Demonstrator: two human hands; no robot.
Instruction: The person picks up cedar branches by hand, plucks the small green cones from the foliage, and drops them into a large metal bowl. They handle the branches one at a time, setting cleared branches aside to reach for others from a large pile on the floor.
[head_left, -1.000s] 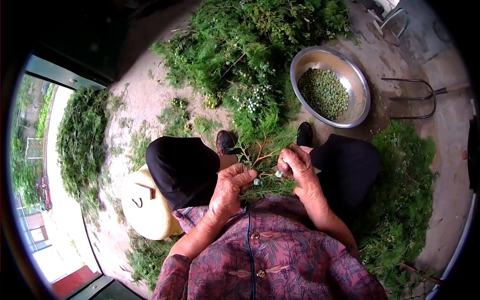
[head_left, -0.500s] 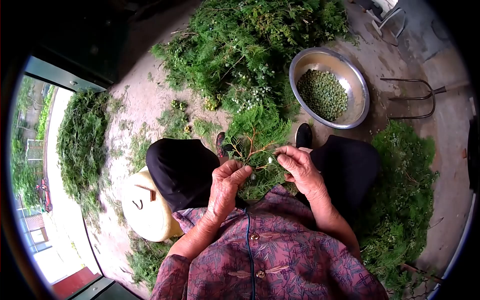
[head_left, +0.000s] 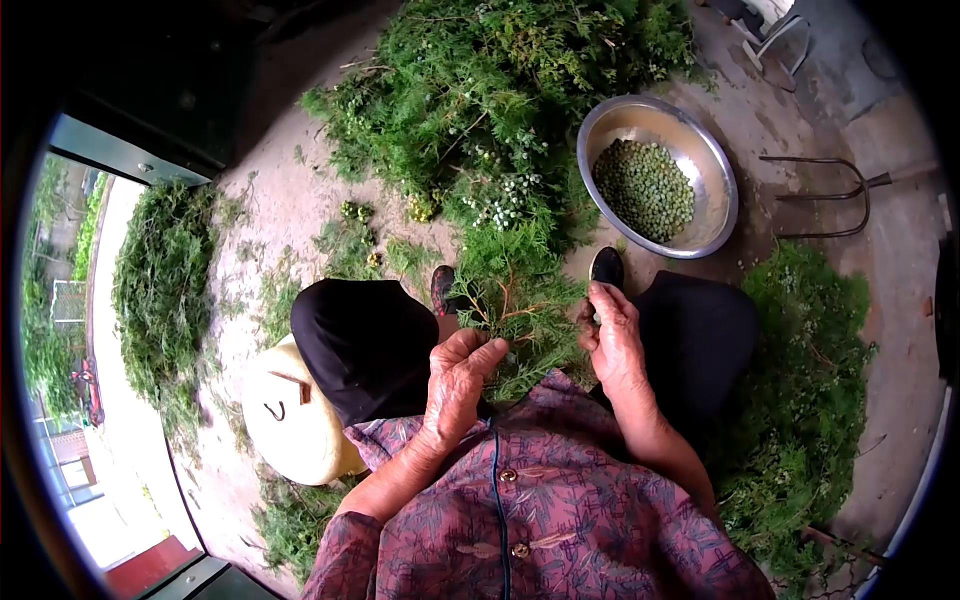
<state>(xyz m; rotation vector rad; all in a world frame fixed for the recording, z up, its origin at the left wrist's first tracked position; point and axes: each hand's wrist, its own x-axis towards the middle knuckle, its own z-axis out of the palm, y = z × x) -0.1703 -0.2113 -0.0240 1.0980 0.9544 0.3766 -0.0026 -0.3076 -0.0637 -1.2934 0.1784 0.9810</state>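
Observation:
My left hand is closed on the stem end of a green branch with orange-brown twigs, held between my knees. My right hand is to the right of the branch, fingers curled in with the thumb up; a small pale green thing shows between them, too small to make out. Beyond my right hand a metal bowl leans slightly and holds many round green berries. A large heap of green branches with berries lies ahead of my feet.
On the right are a metal fork and a pile of greenery. Another green pile lies at the left. A pale rounded object with a hook-shaped mark sits beside my left knee.
My right hand has moved right, away from the branch and my left hand, and its fingers have curled in. My left hand has barely shifted and still holds the branch.

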